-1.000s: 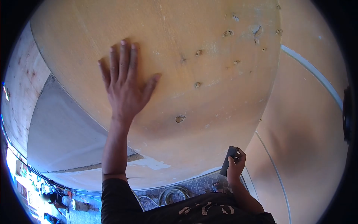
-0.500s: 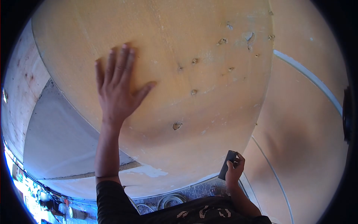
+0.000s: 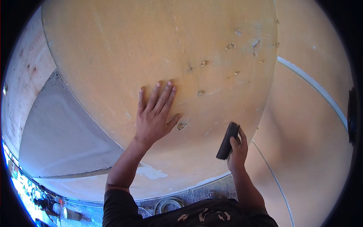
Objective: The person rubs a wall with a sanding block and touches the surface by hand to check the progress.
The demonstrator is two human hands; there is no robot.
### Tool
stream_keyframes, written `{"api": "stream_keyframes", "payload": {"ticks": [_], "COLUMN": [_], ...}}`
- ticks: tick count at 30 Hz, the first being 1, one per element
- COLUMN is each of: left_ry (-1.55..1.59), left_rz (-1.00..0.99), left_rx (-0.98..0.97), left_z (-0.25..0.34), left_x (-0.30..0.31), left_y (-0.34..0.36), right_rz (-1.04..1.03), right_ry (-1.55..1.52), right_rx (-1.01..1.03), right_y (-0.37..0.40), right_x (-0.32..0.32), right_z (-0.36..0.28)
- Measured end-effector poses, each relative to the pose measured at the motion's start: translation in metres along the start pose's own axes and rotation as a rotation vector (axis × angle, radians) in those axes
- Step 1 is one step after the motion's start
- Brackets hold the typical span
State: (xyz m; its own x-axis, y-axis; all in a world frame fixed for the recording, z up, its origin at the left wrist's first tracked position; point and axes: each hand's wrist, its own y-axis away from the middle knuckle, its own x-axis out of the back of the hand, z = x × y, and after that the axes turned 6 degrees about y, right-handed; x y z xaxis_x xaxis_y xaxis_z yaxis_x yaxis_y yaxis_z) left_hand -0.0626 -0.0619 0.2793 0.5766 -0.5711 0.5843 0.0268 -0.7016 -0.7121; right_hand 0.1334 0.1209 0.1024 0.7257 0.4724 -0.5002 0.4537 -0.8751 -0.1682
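My left hand (image 3: 154, 117) lies on the yellowish wall (image 3: 113, 72), its fingers stretched and spread. Its thumb tip is close beside a chipped hole (image 3: 182, 125). Gripped in my right hand (image 3: 238, 153) is a dark rectangular block (image 3: 228, 141) that looks like a sanding block, tilted in front of the wall's lower right. My thumb lies along its near side, and the other fingers wrap behind it. Several small holes with plugs (image 3: 204, 63) and a larger gouge (image 3: 256, 45) mark the wall's upper right.
An adjoining wall on the right carries a pale strip (image 3: 314, 78) and a thin cable (image 3: 273, 172). Left of the wall is a grey panel (image 3: 64, 132). Below lie a coiled hose (image 3: 169, 204) on patterned floor and a white bucket (image 3: 71, 214). A person (image 3: 47, 205) is at far lower left.
My left hand has slid down and to the right across the wall, toward the chipped hole. My right hand has risen with the block, nearer the wall's middle.
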Motion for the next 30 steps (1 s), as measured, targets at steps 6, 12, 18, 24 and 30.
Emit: {"api": "stream_keyframes", "payload": {"ticks": [6,12,18,24,30], "left_ry": [-0.034,-0.129,-0.180,-0.281,-0.336], "left_rz": [-0.007,0.119,0.129,0.192,0.252], "left_rx": [-0.009,0.061,0.046,0.019,-0.060], "left_z": [-0.018,-0.046,-0.062,-0.088,-0.119], "left_x": [0.018,0.050,0.066,0.092,0.120], "left_y": [-0.005,-0.029,-0.042,-0.076,-0.096], "right_rz": [-0.358,-0.693,-0.756,-0.609,-0.452], "right_ry": [-0.266,-0.703,-0.643,-0.154,0.052], "right_rx": [-0.113,-0.343,-0.331,0.264,1.070], "right_y": [-0.025,-0.036,-0.043,-0.050,-0.057], "right_x": [-0.030,-0.057,-0.062,-0.094,-0.155], "right_z": [-0.061,-0.089,-0.091,-0.127,-0.165]}}
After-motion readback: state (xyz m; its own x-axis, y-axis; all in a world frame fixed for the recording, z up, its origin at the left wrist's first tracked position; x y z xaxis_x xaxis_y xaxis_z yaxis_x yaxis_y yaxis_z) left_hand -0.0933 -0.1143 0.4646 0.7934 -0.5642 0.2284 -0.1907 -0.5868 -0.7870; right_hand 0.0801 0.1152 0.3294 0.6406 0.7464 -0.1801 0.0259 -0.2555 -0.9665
